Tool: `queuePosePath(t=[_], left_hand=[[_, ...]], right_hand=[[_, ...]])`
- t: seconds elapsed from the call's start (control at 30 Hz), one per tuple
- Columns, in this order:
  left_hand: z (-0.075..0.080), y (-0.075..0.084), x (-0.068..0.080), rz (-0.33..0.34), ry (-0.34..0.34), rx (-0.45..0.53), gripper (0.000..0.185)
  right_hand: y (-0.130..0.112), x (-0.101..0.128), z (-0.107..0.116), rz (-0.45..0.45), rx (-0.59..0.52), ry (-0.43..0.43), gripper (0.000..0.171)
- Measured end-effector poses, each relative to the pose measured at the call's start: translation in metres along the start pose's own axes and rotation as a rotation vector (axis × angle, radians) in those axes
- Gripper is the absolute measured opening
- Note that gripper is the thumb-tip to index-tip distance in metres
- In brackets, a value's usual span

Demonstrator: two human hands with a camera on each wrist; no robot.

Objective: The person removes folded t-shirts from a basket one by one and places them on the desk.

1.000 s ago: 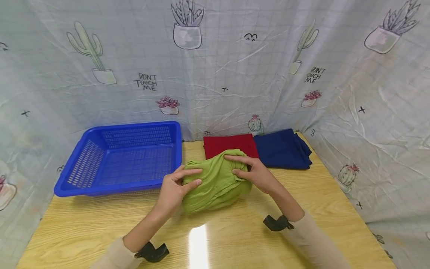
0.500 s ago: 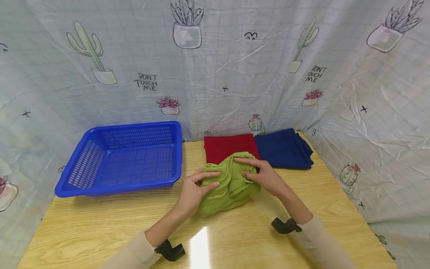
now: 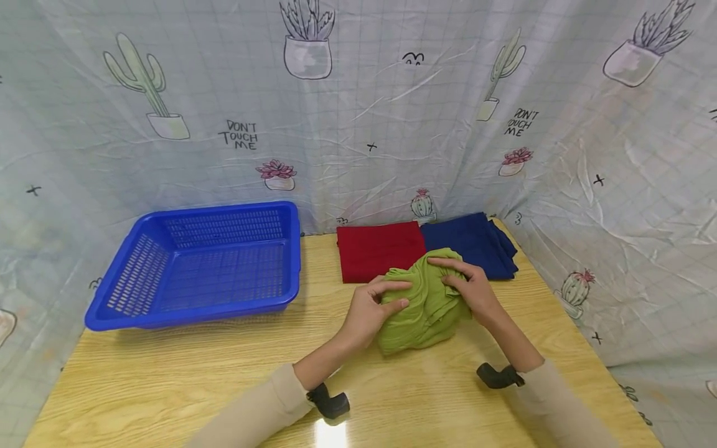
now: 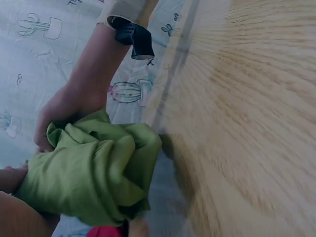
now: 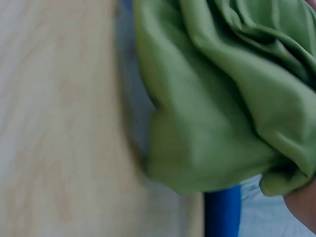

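Note:
Both hands hold a bunched, creased green cloth (image 3: 422,305) in front of the folded cloths. My left hand (image 3: 366,311) grips its left side, thumb and fingers on the folds. At its upper right, my right hand (image 3: 473,286) pinches the gathered fabric. In the left wrist view the green cloth (image 4: 94,173) hangs in loose folds beside the table top. A drooping end of the green cloth (image 5: 212,123) fills much of the right wrist view. Behind it lie a folded red cloth (image 3: 378,249) and a folded navy blue cloth (image 3: 467,239), each partly covered by the green one.
A blue plastic basket (image 3: 224,308) with perforated sides stands at the left of the wooden table (image 3: 168,379). A curtain (image 3: 358,112) printed with potted cacti hangs along the table's back and right side. Dark straps with mounts (image 3: 330,401) sit on both wrists.
Both hands have moved to the right together, carrying the green cloth away from the basket. It now overlaps the navy cloth and shows more of the red one.

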State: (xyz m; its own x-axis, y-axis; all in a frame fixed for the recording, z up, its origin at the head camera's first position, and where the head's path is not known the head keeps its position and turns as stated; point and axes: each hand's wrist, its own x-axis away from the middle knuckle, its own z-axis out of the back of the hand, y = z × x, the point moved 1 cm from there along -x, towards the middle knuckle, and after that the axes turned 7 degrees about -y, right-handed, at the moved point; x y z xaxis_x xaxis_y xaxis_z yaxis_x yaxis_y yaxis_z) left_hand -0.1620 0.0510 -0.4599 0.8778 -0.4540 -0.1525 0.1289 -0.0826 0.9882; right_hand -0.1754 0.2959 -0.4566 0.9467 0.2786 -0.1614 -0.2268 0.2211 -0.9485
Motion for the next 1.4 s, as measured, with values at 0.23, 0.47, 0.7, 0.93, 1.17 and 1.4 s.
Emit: queuePosePath(t=[0.23,0.47,0.7,0.93,1.17,1.4], left_hand=[[-0.025,-0.017,-0.012,0.057,-0.066,-0.023,0.036],[-0.047,-0.028,-0.036,0.121,-0.115,-0.138,0.043],[-0.081,-0.049,-0.07,0.175,-0.108,-0.158,0.049],[-0.099,-0.063,-0.088,0.301,-0.046,-0.158,0.048],[-0.094,-0.064,-0.1,0.414,0.037,-0.008,0.044],[-0.091,-0.064,-0.11,0.489,0.126,0.122,0.039]], right_hand=[[0.022,0.024,0.035,0.022,0.034,0.118,0.035],[0.045,0.044,0.089,0.003,0.388,-0.026,0.038],[0.066,0.052,0.127,0.107,0.825,-0.121,0.046],[0.078,0.053,0.146,0.047,0.861,-0.143,0.047],[0.075,0.043,0.154,-0.007,0.875,-0.184,0.051],[0.074,0.03,0.157,-0.08,0.845,-0.169,0.047]])
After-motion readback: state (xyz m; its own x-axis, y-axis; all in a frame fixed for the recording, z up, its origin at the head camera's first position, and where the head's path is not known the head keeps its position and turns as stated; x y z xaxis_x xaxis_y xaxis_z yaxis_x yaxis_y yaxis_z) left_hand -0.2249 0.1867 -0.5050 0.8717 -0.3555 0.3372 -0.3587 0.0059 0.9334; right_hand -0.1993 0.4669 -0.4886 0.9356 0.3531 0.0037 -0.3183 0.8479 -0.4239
